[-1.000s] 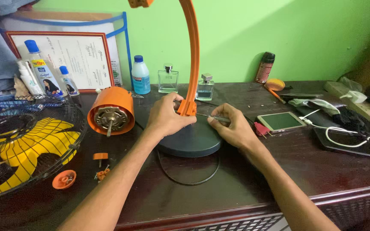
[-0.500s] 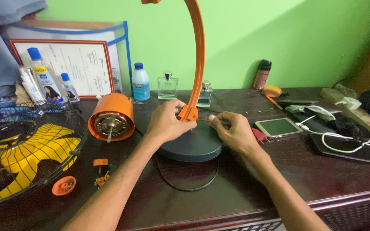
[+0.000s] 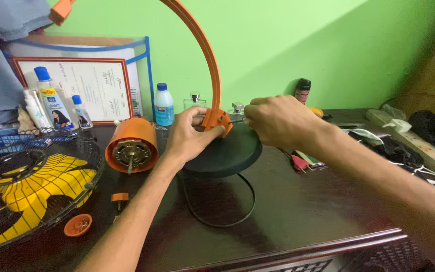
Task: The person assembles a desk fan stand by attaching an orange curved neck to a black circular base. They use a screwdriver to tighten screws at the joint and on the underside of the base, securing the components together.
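Observation:
My left hand [image 3: 190, 136] grips the foot of an orange curved fan arm [image 3: 211, 75] where it joins a round dark base [image 3: 227, 153]. The base is tilted up off the desk. My right hand [image 3: 275, 121] is closed around a thin tool whose tip points at the orange foot [image 3: 218, 121]; the tool itself is mostly hidden by the fingers. An orange fan motor [image 3: 132, 146] with a bare shaft lies just left of my left hand. A black cord [image 3: 222, 221] loops out from under the base.
A wire fan guard with yellow blades [image 3: 26, 186] lies at the left. An orange cap [image 3: 78, 225] and a small orange knob [image 3: 120, 198] sit near it. Bottles [image 3: 163, 105] and a framed paper [image 3: 89, 85] stand along the green wall. A power strip [image 3: 419, 143] and cables lie at right.
The base has tipped up from flat on the desk, and both hands have risen with it. My right hand has closed in on the orange foot.

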